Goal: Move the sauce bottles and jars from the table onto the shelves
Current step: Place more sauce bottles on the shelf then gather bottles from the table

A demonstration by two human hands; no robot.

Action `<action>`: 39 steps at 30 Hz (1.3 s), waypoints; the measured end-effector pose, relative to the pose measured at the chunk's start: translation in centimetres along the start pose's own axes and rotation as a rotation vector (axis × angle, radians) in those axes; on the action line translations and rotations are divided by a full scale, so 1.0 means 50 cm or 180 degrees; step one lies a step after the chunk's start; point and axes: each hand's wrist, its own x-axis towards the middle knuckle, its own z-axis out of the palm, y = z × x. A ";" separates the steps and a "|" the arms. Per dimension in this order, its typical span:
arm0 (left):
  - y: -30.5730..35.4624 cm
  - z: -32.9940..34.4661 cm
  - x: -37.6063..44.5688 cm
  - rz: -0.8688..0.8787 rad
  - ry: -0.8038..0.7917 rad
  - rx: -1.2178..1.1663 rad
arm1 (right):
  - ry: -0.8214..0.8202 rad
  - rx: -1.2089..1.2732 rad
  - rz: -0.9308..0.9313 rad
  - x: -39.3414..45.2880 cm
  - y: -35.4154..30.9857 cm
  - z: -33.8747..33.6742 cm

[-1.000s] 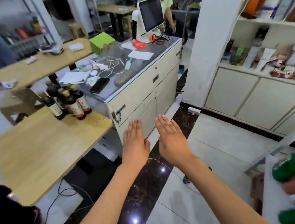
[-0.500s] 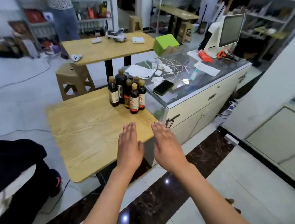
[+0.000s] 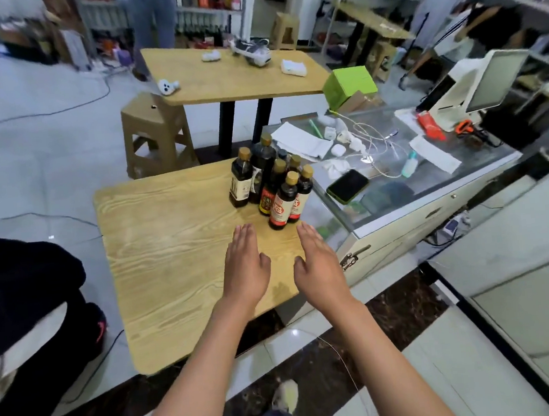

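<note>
Several dark sauce bottles (image 3: 272,183) with gold caps stand in a tight cluster at the far right corner of a light wooden table (image 3: 168,260). The nearest bottle (image 3: 282,207) has a red label. My left hand (image 3: 245,266) hovers flat over the table, fingers together, just short of the cluster and holding nothing. My right hand (image 3: 318,263) is beside it at the table's right edge, palm down, also empty. Both forearms reach in from below.
A glass-topped counter (image 3: 393,177) with a phone, cables, papers and a screen stands right of the table. A second wooden table (image 3: 231,75) and a plastic stool (image 3: 155,135) are behind. A person in dark clothes (image 3: 26,306) sits at left. Shelving lines the back wall.
The view has swung left and closer to the table. Both hands have moved forward over the tabletop and now lie nearer the bottles. Nothing has been grasped.
</note>
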 end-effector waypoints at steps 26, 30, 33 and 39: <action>-0.078 0.032 0.686 -0.1076 -0.0403 -0.0718 | 0.0217 0.1186 0.0998 0.542 0.186 0.132; -0.095 0.043 0.693 -0.0942 -0.0351 -0.0497 | 0.0162 0.1226 0.0954 0.544 0.194 0.134; -0.099 0.040 0.684 -0.0783 -0.0246 -0.0190 | 0.0045 0.1383 0.0971 0.532 0.191 0.130; -0.082 0.012 0.615 -0.0704 -0.0237 0.0409 | 0.0182 0.1782 0.1035 0.490 0.174 0.115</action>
